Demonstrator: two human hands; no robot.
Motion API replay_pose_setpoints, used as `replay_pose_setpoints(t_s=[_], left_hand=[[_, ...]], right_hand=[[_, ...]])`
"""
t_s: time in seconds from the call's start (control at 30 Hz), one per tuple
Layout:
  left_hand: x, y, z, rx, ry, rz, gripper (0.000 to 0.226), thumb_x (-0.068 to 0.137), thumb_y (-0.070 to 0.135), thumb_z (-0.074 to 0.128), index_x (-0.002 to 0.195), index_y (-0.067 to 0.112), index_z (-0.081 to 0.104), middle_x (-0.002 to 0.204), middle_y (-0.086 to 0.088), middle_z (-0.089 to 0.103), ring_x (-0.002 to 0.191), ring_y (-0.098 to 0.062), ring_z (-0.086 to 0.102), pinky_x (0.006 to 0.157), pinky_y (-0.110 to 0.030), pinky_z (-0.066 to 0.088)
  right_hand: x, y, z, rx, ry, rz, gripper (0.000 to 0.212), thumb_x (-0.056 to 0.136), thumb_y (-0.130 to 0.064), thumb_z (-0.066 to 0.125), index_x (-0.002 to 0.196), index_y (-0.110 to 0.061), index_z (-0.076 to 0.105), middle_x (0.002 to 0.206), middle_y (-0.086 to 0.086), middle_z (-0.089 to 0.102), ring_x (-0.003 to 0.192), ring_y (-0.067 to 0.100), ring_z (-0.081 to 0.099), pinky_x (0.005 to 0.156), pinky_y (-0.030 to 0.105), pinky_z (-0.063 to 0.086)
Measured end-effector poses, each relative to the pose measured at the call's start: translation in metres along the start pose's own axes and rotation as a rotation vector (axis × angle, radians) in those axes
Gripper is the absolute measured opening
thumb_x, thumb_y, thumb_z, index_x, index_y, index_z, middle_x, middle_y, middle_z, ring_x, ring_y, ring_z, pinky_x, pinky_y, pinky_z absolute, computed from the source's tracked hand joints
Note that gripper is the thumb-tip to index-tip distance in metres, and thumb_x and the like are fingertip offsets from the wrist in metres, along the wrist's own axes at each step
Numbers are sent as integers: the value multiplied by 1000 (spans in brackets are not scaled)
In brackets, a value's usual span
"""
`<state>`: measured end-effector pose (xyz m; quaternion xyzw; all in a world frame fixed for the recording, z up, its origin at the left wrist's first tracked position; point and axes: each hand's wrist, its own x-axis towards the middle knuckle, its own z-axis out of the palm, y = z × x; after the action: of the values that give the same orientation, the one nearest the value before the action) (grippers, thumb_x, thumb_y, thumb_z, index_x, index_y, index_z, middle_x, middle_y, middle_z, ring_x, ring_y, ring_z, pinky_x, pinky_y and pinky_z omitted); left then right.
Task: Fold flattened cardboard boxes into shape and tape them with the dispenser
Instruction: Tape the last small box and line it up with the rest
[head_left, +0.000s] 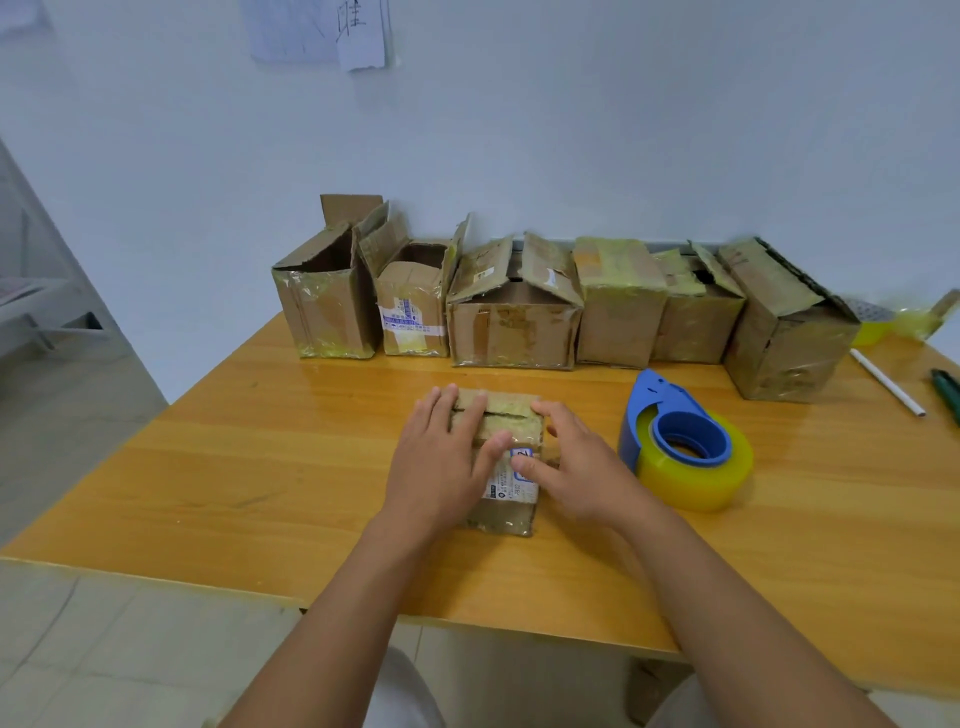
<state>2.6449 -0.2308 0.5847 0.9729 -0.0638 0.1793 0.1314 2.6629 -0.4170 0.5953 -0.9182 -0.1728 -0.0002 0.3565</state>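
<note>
Head view: at frame centre, a small worn, tape-glossed cardboard box (511, 457) with a printed label is pressed under the flat, spread left hand (441, 457) and right hand (576, 467).

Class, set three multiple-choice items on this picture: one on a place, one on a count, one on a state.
1. Where does the tape dispenser lie?
A. To the right of the small cardboard box
B. On top of the box row
C. On the floor

2. How many boxes stand in the back row?
A. Three
B. Six
C. Nine

3. How are the hands?
A. Both lifting the dispenser
B. Both resting on the small box
C. Both off the table

Key: 1 A, it lies on the table beside the right hand. 2 B, six stand along the wall. 3 B, the left hand and right hand lie on the box, fingers extended.
</note>
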Motion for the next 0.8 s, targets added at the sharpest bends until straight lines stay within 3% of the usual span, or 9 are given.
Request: replay_pose_setpoints(t_s=[0.13,0.27,0.4,0.53,0.67,0.8], left_hand=[[-2,0,-1,12,3,-7,102,77,82,-18,151,38,36,162,-9,25,151,-26,13,122,-37,10],[-2,15,4,11,28,-88,91,83,79,-7,150,36,40,161,-12,29,150,-29,17,121,-39,13],[-2,28,6,40,23,-126,83,87,74,-4,152,38,33,162,-12,25,151,-29,14,122,-39,11],[-1,21,2,33,-22,-98,71,95,71,8,157,36,20,166,-6,16,153,-23,6,122,-35,6],[-2,8,-5,9,-45,-50,68,99,61,31,156,23,26,165,1,20,153,-16,10,121,-31,11],[3,0,-9,-4,-15,5,67,95,64,41,148,23,43,158,5,35,146,-14,26,116,-32,22]], right_hand=[[-12,4,-25,-279,115,69,89,89,-64,57,158,-26,15,160,-3,28,147,21,22,117,43,27],[-23,27,-37,-528,372,280,78,93,-69,41,153,-21,28,148,7,41,136,30,33,109,44,31],[-23,44,-38,-632,237,492,77,96,-64,40,155,-19,21,144,12,47,132,31,44,112,44,29],[-19,48,-33,-668,245,380,61,101,-43,44,153,-19,23,118,4,64,110,23,59,102,38,40],[-25,38,-47,-408,337,248,59,100,-33,50,152,-19,26,105,0,63,87,20,57,86,38,42],[-30,6,-68,-34,384,21,49,99,-27,56,145,-28,37,113,-5,59,94,23,51,104,44,30]])
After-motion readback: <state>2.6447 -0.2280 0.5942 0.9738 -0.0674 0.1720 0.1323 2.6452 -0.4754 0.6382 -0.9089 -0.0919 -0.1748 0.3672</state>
